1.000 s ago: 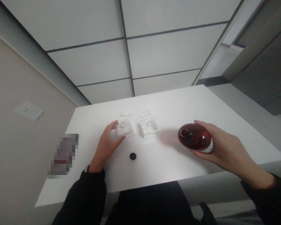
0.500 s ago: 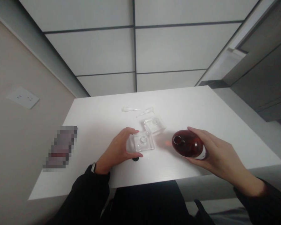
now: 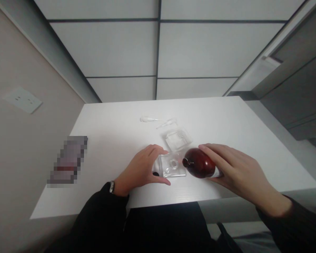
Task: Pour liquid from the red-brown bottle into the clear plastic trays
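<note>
My right hand is wrapped round a dark amber bottle, which is tilted with its uncapped mouth pointing left. The mouth is close to a clear square bottle with a round neck opening; I cannot tell whether the two touch or whether liquid flows. My left hand grips this clear bottle between thumb and fingers from its left side. A small black cap shows by the left thumb. Just behind stands a second clear square bottle.
Two clear droppers lie on the white table behind the bottles. A blurred-out flat object lies at the table's left edge. A wall with a socket borders the left, and pale panels rise behind.
The amber bottle has moved left and tipped further, bringing its mouth to the clear bottle. My left hand and the clear bottle have shifted right.
</note>
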`<action>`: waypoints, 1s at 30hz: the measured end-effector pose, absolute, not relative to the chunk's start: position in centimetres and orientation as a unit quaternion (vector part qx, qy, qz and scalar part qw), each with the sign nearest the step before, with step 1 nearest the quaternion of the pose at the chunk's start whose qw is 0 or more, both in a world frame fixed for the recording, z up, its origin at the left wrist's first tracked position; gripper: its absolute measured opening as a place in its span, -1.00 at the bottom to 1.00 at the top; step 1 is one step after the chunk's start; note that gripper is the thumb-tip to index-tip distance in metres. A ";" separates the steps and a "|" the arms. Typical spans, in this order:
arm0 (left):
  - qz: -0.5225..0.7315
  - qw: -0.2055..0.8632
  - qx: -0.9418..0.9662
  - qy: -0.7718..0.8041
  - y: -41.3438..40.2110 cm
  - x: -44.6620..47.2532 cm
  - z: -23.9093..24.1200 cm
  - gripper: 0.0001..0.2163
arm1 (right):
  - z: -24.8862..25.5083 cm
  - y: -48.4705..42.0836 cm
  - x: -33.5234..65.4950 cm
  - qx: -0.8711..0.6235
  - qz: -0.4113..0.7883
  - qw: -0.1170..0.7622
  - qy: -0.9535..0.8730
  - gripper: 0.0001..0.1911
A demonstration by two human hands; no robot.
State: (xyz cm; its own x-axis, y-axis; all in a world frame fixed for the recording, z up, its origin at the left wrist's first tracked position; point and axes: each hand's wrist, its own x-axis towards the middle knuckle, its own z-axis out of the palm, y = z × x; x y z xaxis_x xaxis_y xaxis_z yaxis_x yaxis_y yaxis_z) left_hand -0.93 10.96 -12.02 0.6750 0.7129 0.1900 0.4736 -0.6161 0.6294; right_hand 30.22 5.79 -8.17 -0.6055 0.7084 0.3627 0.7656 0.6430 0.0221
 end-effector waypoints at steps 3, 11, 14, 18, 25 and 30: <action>0.209 0.283 0.871 0.344 11.0 -0.9 -12.0 -0.24 | -7.7 6.0 30.0 -0.412 -0.100 0.147 -0.894 -0.28; 0.203 0.284 0.872 0.344 11.0 -0.7 -11.8 -0.24 | -6.9 6.6 29.5 -0.394 -0.141 0.125 -0.900 -0.37; 0.203 0.281 0.873 0.343 11.0 -0.7 -11.7 -0.24 | -6.5 6.7 29.4 -0.389 -0.156 0.119 -0.900 -0.37; 0.199 0.281 0.873 0.347 11.0 -0.7 -11.7 -0.24 | -6.0 6.8 29.3 -0.377 -0.167 0.105 -0.905 -0.37; 0.204 0.276 0.875 0.343 11.0 -0.7 -11.9 -0.23 | -5.5 7.0 29.2 -0.362 -0.188 0.102 -0.907 -0.43; 0.205 0.276 0.875 0.341 11.0 -0.7 -12.1 -0.23 | -5.3 7.2 29.1 -0.359 -0.204 0.101 -0.905 -0.45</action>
